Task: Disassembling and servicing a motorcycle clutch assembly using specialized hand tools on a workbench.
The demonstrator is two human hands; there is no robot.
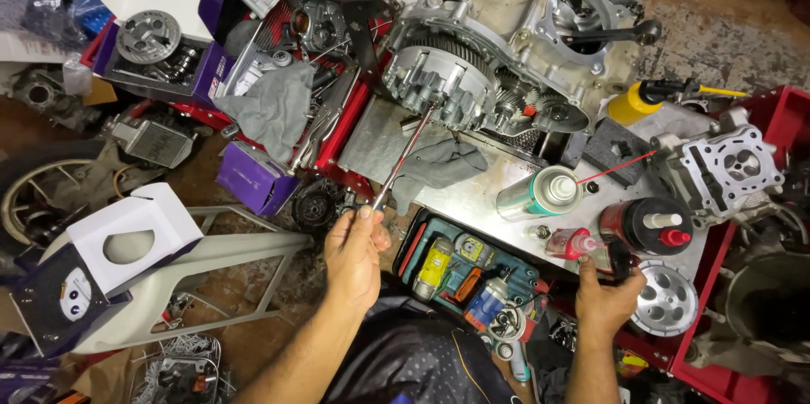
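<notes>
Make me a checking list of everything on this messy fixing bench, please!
Surface: metal bench top, crowded.
Job's things: long driver reaching the engine clutch; small red-capped bottle.
Clutter: grey rags, spray can, yellow bottle, cylinder head, teal tool case, purple boxes.
Grippers: left hand holds the driver; right hand holds the small bottle.
Cables: nothing seen.
Surroundings: wheel, white panel, dirt floor.

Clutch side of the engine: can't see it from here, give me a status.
Left hand grips long driver, tip on clutch assembly. Right hand holds small red bottle. Grey rag lies under the shaft.
</notes>
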